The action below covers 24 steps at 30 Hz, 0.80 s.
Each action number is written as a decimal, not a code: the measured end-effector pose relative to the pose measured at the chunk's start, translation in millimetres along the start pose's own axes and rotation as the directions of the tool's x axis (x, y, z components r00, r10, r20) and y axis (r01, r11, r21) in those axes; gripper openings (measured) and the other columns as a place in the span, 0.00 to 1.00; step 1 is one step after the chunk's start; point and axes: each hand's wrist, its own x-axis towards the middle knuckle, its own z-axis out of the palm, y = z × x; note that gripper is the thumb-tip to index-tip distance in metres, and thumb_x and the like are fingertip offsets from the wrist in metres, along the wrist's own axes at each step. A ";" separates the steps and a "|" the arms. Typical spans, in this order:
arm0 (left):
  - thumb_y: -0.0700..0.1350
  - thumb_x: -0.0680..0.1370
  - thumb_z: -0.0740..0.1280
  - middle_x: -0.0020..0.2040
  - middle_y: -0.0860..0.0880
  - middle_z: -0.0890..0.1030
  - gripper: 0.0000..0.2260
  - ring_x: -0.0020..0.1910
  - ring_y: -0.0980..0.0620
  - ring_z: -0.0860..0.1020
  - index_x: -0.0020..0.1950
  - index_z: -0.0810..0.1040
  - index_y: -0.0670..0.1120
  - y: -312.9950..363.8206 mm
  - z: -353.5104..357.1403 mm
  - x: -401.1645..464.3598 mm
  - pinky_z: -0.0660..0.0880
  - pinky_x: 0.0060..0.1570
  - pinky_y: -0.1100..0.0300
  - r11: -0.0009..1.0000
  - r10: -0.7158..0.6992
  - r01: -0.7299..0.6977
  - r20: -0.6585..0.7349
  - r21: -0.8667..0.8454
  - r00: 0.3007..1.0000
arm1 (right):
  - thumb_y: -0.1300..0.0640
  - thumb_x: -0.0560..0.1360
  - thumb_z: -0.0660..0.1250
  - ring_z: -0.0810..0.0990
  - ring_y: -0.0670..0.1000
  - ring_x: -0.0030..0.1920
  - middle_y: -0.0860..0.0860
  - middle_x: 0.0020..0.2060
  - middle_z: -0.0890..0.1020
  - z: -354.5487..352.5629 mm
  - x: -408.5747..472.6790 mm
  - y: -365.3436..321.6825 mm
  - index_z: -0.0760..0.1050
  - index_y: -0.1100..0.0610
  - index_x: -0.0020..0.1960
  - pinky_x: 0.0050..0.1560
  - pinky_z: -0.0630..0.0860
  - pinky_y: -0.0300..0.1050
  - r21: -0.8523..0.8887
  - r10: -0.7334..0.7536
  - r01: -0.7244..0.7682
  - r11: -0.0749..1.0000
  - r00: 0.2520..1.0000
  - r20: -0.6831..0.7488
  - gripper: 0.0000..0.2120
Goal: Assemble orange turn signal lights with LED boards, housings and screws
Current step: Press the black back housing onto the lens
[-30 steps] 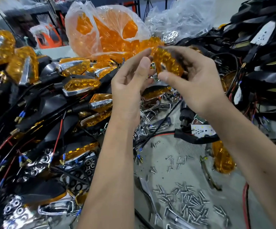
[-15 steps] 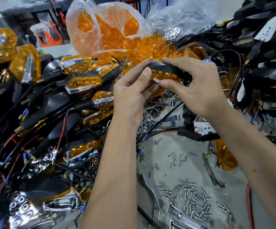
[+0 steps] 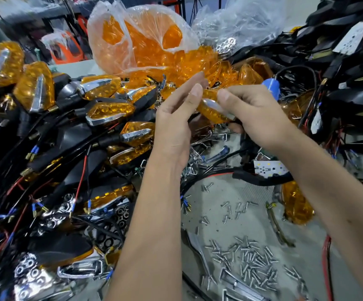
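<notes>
My right hand (image 3: 256, 118) grips an orange turn signal light (image 3: 212, 109) with a chrome strip, thumb on top and fingers curled under its black housing. My left hand (image 3: 176, 122) is beside it with fingers straight, its fingertips touching the lens's left end. A black housing with a white LED board (image 3: 267, 169) lies on the table below my right wrist. Loose silver screws (image 3: 250, 263) are scattered on the grey tabletop (image 3: 230, 213) near me.
Finished lights (image 3: 108, 109) with black stems and wires pile up on the left. A plastic bag of orange lenses (image 3: 141, 40) stands at the back. Black housings (image 3: 349, 61) are heaped on the right. Chrome trims (image 3: 215, 153) and one orange lens (image 3: 295, 205) lie loose.
The light in my hands has turned from black housing side up to orange lens up. My left fingers have opened from a pinch to straight.
</notes>
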 end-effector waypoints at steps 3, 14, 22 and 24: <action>0.58 0.87 0.55 0.49 0.48 0.86 0.24 0.49 0.50 0.82 0.49 0.86 0.47 5.9 6.9 0.3 0.78 0.51 0.52 0.995 0.001 -0.004 -0.028 -0.101 1.000 | 0.46 0.87 0.55 0.69 0.48 0.23 0.63 0.35 0.81 1.5 2.9 -8.9 0.76 0.63 0.55 0.27 0.68 0.40 0.194 0.292 -0.293 0.936 0.956 0.036 0.21; 0.63 0.86 0.48 0.28 0.46 0.65 0.33 0.28 0.49 0.66 0.28 0.65 0.44 11.5 24.8 -0.3 0.66 0.33 0.57 0.881 -0.022 -0.039 -0.123 -0.471 0.992 | 0.59 0.81 0.49 0.56 0.48 0.19 0.56 0.24 0.70 14.2 -4.4 -19.6 0.70 0.55 0.39 0.24 0.57 0.36 0.218 0.509 -0.619 0.754 0.762 0.401 0.16; 0.59 0.87 0.52 0.28 0.47 0.58 0.27 0.29 0.51 0.57 0.31 0.60 0.47 11.1 27.2 0.0 0.61 0.26 0.61 0.896 -0.066 -0.090 -0.331 -0.435 0.941 | 0.53 0.82 0.50 0.56 0.49 0.20 0.55 0.22 0.70 18.4 -5.5 -27.4 0.69 0.58 0.44 0.25 0.55 0.38 0.023 0.559 -0.585 0.811 0.786 0.265 0.14; 0.59 0.87 0.53 0.28 0.48 0.57 0.27 0.28 0.51 0.56 0.31 0.59 0.48 11.9 28.2 1.1 0.62 0.26 0.61 0.909 -0.065 -0.091 -0.352 -0.408 0.934 | 0.52 0.82 0.52 0.57 0.50 0.20 0.54 0.23 0.71 18.7 -6.4 -28.4 0.70 0.57 0.44 0.26 0.56 0.39 -0.004 0.551 -0.562 0.827 0.809 0.204 0.14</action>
